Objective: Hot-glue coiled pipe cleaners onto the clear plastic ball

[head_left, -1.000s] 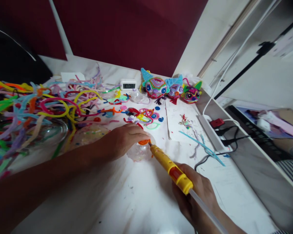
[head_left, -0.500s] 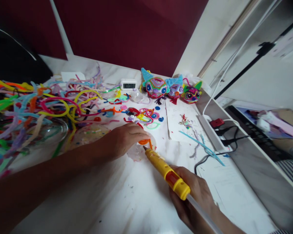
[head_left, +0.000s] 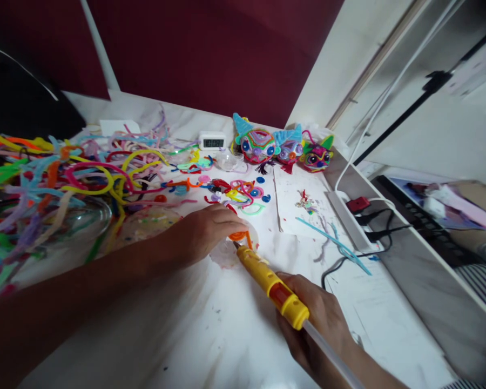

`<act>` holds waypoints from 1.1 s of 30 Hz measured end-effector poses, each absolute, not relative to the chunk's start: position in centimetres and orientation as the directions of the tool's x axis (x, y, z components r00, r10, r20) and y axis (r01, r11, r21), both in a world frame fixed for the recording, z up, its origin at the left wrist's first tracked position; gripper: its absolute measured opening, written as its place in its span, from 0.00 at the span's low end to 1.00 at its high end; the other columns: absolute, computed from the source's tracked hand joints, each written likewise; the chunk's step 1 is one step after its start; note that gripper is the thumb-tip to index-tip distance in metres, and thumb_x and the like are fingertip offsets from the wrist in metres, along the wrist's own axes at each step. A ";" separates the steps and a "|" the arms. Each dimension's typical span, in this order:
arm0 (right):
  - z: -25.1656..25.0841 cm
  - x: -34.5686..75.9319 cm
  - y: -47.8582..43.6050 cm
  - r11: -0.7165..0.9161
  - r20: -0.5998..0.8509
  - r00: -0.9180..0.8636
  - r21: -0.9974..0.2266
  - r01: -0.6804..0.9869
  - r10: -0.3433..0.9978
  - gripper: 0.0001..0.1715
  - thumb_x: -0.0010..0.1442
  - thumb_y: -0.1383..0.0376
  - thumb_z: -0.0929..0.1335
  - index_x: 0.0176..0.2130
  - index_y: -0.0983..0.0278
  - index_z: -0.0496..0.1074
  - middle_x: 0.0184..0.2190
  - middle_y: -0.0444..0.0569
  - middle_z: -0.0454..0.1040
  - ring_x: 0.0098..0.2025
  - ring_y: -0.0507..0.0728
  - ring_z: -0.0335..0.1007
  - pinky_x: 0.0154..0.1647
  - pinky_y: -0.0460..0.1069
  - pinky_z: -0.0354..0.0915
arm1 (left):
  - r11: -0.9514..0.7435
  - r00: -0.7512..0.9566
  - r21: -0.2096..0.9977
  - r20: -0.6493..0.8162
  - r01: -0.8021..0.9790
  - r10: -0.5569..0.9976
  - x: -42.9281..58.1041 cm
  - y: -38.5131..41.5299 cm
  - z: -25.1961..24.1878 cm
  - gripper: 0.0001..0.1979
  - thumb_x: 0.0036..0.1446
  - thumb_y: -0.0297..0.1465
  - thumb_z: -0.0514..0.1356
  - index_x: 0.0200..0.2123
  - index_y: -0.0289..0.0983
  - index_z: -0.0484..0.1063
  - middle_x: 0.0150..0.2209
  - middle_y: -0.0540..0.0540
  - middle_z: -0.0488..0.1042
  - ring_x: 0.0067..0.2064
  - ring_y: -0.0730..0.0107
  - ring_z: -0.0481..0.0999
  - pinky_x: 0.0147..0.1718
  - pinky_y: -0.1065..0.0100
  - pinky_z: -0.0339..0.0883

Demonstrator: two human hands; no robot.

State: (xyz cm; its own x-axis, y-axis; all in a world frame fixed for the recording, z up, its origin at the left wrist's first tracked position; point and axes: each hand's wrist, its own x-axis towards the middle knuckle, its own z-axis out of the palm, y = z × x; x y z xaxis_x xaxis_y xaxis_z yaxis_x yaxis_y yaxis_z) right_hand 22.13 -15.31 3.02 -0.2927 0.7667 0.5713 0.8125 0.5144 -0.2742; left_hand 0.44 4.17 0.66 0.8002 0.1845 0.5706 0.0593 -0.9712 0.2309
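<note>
My right hand point(head_left: 319, 316) is wrapped round a yellow glue gun point(head_left: 263, 273), with a clear glue stick point(head_left: 328, 348) poking out of its back end. The gun's metal nozzle points up and left, close beside a coiled orange pipe cleaner point(head_left: 238, 236). My left hand point(head_left: 213, 229) has its fingers closed on that orange coil; the fingertips are partly hidden. Both sit over a clear, round plastic piece point(head_left: 222, 258) on the white table. Whether the nozzle touches the coil or the plastic I cannot tell.
A heap of coloured pipe cleaners point(head_left: 85, 178) covers the left. Small coiled pieces point(head_left: 243, 193) lie beyond my left hand. Three decorated animal heads point(head_left: 258, 146) and a digital clock point(head_left: 213, 141) stand at the back. A power strip point(head_left: 352, 221) and cable are at right.
The glue gun in my right hand has shifted slightly left, its nozzle now nearer the middle of the clear plastic piece. My left hand has stayed in place on the orange coil.
</note>
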 end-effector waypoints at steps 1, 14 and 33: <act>2.9 22.2 -15.4 0.510 0.575 -0.285 -0.277 0.814 0.767 0.20 0.67 0.72 0.62 0.58 0.65 0.61 0.39 0.52 0.82 0.33 0.57 0.81 0.33 0.49 0.76 | -0.975 0.794 0.216 0.585 0.047 0.168 0.4 4.2 0.7 0.19 0.68 0.22 0.48 0.55 0.37 0.73 0.51 0.41 0.81 0.52 0.62 0.78 0.56 0.62 0.68; 2.5 23.3 -15.9 0.463 0.584 -0.238 -0.272 0.843 0.776 0.22 0.67 0.73 0.63 0.59 0.65 0.61 0.39 0.53 0.81 0.29 0.56 0.78 0.31 0.48 0.75 | -0.977 0.770 0.208 0.616 0.044 0.165 0.5 4.1 0.8 0.18 0.72 0.24 0.47 0.53 0.37 0.74 0.49 0.41 0.82 0.50 0.64 0.80 0.54 0.63 0.70; 2.3 23.3 -15.6 0.470 0.580 -0.243 -0.281 0.836 0.778 0.21 0.67 0.73 0.63 0.58 0.67 0.62 0.39 0.53 0.81 0.32 0.56 0.80 0.33 0.47 0.75 | -0.985 0.767 0.167 0.626 0.041 0.139 0.6 4.3 0.8 0.17 0.71 0.22 0.48 0.54 0.36 0.73 0.50 0.42 0.81 0.51 0.65 0.79 0.55 0.65 0.69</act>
